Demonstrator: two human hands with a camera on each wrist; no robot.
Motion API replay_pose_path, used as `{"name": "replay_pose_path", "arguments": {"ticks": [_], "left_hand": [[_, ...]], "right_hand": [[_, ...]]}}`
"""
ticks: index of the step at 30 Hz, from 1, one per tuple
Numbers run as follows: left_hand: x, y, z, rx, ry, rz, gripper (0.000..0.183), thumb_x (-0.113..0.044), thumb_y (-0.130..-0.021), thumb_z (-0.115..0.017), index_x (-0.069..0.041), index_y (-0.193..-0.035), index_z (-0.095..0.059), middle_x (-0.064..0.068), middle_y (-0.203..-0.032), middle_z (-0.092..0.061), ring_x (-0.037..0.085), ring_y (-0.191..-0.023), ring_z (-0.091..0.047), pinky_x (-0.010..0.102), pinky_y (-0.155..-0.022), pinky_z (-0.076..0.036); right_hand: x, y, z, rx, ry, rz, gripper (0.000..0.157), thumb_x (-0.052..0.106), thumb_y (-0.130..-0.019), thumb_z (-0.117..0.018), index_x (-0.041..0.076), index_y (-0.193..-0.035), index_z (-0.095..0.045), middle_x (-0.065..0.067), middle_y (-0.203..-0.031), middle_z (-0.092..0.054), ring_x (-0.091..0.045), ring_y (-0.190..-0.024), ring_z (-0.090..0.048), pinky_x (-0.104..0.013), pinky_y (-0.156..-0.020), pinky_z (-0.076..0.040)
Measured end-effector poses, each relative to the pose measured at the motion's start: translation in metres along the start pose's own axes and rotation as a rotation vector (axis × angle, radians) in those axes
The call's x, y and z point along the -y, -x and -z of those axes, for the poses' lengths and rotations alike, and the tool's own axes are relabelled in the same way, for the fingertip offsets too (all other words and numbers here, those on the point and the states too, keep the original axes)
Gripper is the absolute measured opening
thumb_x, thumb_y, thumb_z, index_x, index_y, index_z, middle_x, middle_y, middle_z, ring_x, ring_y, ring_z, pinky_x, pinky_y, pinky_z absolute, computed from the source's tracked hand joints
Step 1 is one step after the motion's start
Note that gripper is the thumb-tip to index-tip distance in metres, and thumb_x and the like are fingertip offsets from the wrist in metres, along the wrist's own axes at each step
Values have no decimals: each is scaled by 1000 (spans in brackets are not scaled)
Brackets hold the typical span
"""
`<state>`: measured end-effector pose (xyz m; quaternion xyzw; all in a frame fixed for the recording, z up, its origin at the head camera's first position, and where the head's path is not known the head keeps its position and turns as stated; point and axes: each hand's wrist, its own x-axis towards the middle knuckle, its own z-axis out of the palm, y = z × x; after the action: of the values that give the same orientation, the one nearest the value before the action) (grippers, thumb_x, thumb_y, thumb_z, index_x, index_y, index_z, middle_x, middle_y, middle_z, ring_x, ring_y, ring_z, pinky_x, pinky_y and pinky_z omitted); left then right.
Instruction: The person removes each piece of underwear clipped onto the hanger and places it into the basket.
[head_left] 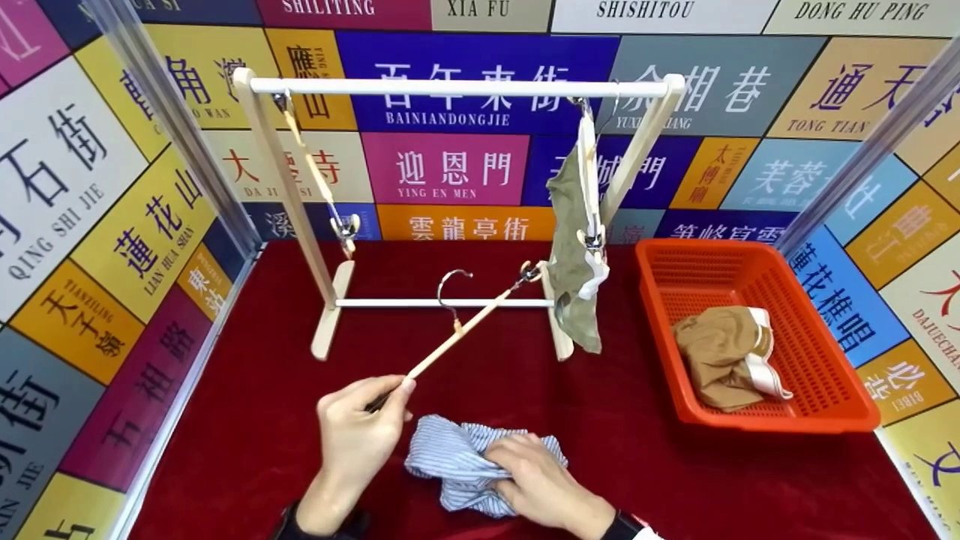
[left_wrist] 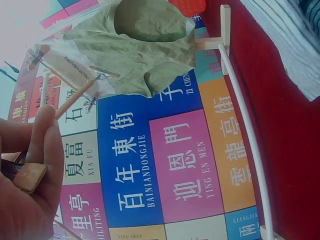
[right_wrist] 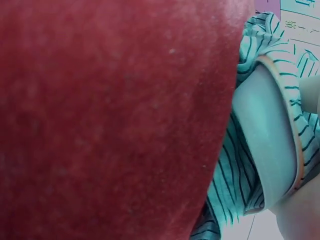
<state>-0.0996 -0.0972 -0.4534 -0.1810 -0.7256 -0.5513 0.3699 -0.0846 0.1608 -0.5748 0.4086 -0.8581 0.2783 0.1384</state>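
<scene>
My left hand (head_left: pixel 364 427) grips one end of a wooden clip hanger (head_left: pixel 450 337), which slants up and away to the right. Its metal hook points upward, and a clip shows at the far end; the near clip is mostly hidden in the hand. To the right, my right hand (head_left: pixel 544 480) holds crumpled blue-and-white striped underpants (head_left: pixel 450 454) on the red cloth, fingers curled into the fabric. The right wrist view shows their pale waistband (right_wrist: pixel 267 135) with orange edging. Green underpants (left_wrist: pixel 135 50) hang by the waistband from another clip hanger on the rack.
A small wooden drying rack (head_left: pixel 457 87) with white bars stands behind the hands. On its left side hangs a bare clip hanger (head_left: pixel 311 161). An orange-red plastic basket (head_left: pixel 817 360) at the right contains brown underpants (head_left: pixel 720 356). Printed panels enclose the red-covered table (head_left: pixel 225 442).
</scene>
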Motion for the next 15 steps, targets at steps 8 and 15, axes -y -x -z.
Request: {"name": "replay_pose_path", "arguments": {"ticks": [8,15], "left_hand": [[-2,-2,-2,-20,-66,-82,13,16,-78,-79,4,-84,-80,6,-71,-73,11,-49,-65,15,-48,-53],[3,-3,-6,-65,-124,-224,13,16,-73,-82,5,-82,-79,8,-71,-74,16,-52,-66,21,-50,-55]], "right_hand": [[3,1,18,11,-86,-60,31,0,-78,-77,16,-103,-70,7,-106,-71,-12,-99,-67,-35,-86,-54],[5,0,37,-23,-172,-79,34,-2,-78,-78,16,-106,-70,9,-104,-70,-11,-96,-66,-34,-85,-56]]}}
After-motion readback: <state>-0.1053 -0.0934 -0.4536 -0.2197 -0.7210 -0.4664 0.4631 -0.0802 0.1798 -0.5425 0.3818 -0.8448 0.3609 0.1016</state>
